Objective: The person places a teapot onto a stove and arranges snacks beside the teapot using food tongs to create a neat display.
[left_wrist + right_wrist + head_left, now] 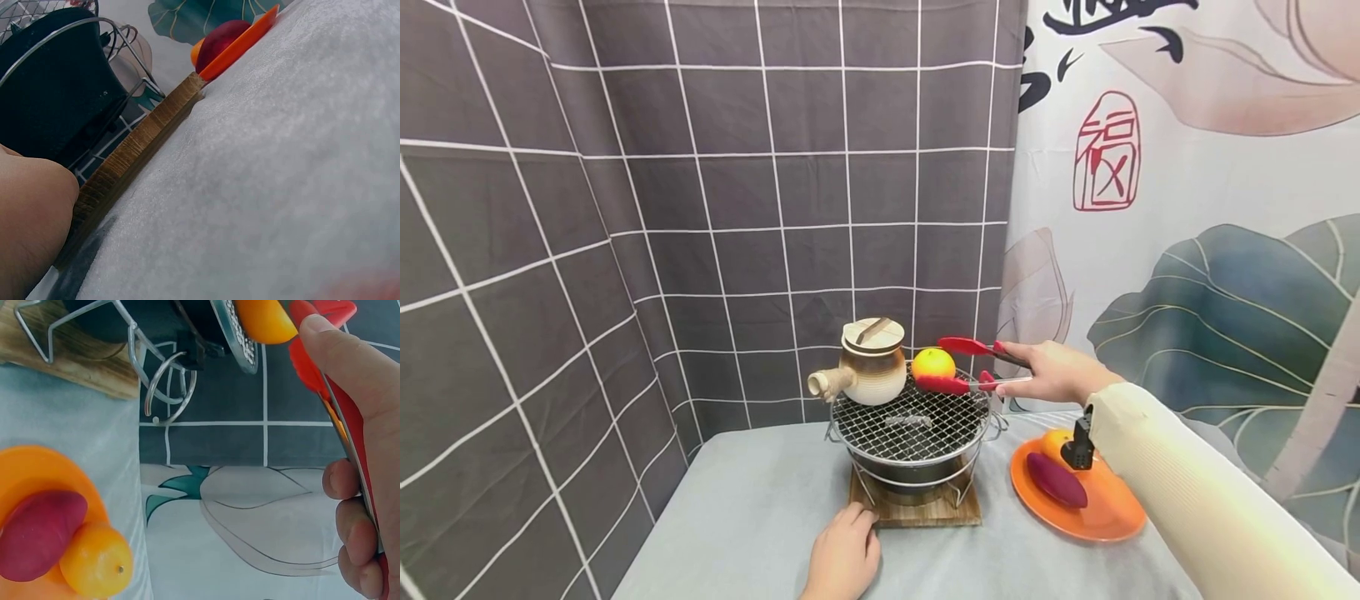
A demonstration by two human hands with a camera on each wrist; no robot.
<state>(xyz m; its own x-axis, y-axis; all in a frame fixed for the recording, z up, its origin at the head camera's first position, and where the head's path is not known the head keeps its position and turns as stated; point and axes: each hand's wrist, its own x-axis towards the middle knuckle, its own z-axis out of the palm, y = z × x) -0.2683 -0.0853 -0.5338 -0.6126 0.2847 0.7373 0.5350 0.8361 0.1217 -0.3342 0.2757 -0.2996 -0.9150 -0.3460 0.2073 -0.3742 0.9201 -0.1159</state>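
Observation:
My right hand (pixel 1048 372) grips a pair of red-tipped tongs (pixel 945 385), thumb on one arm and fingers round the other. The tongs' tips stand apart, one behind and one in front of an orange (pixel 933 363) at the back of the wire grill (pixel 887 442). In the right wrist view, that orange (pixel 265 320) sits at the grill's edge, close by the red tips. My left hand (pixel 844 552) rests with its fingers at the front left corner of the wooden board (pixel 928 511) under the stove; its fingertips are partly hidden.
A clay pot (pixel 880 379) with a lid and side handle stands at the grill's back left. Right of the stove (pixel 910 475), an orange plate (pixel 1105 521) carries a purple sweet potato (pixel 1056 481) and another orange (pixel 97 559). A gridded curtain (pixel 737 250) hangs behind.

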